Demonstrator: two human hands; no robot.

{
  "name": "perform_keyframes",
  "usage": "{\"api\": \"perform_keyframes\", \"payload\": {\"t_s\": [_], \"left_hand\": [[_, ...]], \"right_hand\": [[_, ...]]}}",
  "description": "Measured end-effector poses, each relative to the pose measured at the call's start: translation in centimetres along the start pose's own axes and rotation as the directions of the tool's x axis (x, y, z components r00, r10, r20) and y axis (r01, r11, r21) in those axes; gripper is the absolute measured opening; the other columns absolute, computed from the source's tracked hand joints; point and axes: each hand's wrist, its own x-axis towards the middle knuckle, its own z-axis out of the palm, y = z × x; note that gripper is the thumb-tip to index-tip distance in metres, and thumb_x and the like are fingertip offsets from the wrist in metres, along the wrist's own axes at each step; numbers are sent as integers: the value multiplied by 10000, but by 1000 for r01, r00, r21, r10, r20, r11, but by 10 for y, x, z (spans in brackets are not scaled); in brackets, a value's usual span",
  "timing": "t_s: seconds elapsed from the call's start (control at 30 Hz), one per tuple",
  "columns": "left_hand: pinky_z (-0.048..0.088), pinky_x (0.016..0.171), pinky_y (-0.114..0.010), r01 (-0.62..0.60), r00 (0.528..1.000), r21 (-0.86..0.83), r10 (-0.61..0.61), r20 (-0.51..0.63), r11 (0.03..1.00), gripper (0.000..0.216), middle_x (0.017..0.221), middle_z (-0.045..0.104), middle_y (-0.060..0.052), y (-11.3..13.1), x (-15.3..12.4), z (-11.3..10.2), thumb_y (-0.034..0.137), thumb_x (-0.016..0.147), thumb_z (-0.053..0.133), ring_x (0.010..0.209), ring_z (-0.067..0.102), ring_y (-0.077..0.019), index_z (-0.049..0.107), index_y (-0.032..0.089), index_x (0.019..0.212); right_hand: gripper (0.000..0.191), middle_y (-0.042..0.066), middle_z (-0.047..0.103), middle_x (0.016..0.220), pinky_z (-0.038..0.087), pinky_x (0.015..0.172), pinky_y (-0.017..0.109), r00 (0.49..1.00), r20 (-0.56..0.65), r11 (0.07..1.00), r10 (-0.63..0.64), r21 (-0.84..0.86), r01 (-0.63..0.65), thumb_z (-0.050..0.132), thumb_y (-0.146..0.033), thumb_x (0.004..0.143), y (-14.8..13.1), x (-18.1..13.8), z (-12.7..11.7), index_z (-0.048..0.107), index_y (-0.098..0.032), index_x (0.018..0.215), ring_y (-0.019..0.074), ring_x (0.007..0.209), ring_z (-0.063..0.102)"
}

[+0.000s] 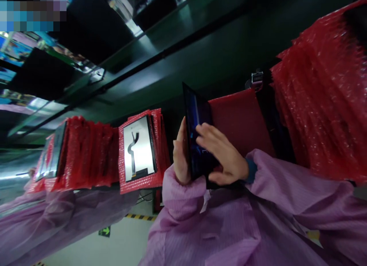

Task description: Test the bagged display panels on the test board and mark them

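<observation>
Head | glossy blue-black panel, upright | left grip behind, hold unclear | right grip outspread, empty

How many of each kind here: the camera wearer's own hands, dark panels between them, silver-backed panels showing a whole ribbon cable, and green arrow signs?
Own hands: 2, left hand and right hand
Dark panel between them: 1
Silver-backed panel on red bubble wrap: 1
Green arrow sign: 1
Total: 5

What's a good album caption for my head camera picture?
Dark panel between left hand and right hand, red bubble wrap nearby.
</observation>
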Motion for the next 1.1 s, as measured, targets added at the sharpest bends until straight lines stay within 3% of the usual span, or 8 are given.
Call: {"api": "perform_keyframes", "payload": {"t_s": [0.1,0.17,0.27,0.47,0.67,0.73,0.9,1.1], "left_hand": [[453,1183,-452,40,999,-104,-37,32,994,593,1606,449,-40,13,8,5,562,1035,228,1474,447,-252,370,295,1545],[439,1199,-440,81,996,-133,-74,57,988,555,1638,397,-24,17,8,5,513,1032,279,1484,432,-240,355,309,1542],[401,1225,-428,71,997,-175,-64,46,982,532,1636,401,-21,17,7,4,447,1009,406,1489,423,-243,388,295,1519],[535,1088,-409,94,996,-140,-91,24,986,562,1546,528,-48,14,12,1,415,964,444,1391,550,-247,419,291,1512],[586,986,-417,118,990,-198,-131,-58,973,511,1445,628,-58,15,21,-17,330,880,524,1291,635,-267,572,280,1386],[592,975,-428,111,991,-205,-125,-57,972,486,1430,640,-62,16,24,-26,358,881,530,1263,654,-281,599,268,1354],[622,911,-489,195,980,-170,-184,81,966,519,1232,746,-109,17,28,-41,556,925,425,1165,702,-344,696,201,1191],[634,890,-513,201,977,-181,-184,107,963,787,1228,750,-108,-6,36,-26,651,981,96,1132,718,-335,686,199,1239]], "right_hand": [[588,143,478,1495,376,1195,540,842,-143,853,521,54,-519,369,-500,1020,1,-4,7,337,-207,1528,271,1413,427],[581,160,520,1419,400,1154,576,743,-114,751,659,70,-656,402,-521,1006,3,-7,13,379,-197,1488,296,1334,466],[602,179,551,1362,414,1112,618,754,-10,752,656,86,-653,430,-563,987,1,-9,17,411,-170,1443,319,1278,484],[506,121,539,1418,403,1169,518,918,-14,896,396,226,-383,410,-475,1011,-9,-6,6,406,-217,1447,252,1340,447],[588,158,536,1391,398,1138,590,662,-83,664,745,184,-725,484,-534,948,22,-12,18,452,-198,1429,295,1314,472],[653,151,549,1380,403,1123,600,635,-42,630,771,192,-753,500,-579,934,28,-13,19,438,-210,1469,301,1301,480],[677,114,523,1459,381,1143,574,746,32,739,665,112,-664,396,-653,977,15,-3,6,422,-264,1530,279,1307,474],[609,97,454,1545,305,1200,565,881,-60,877,469,-89,-473,363,-586,1019,8,10,-18,407,-275,1541,288,1417,404]]}}
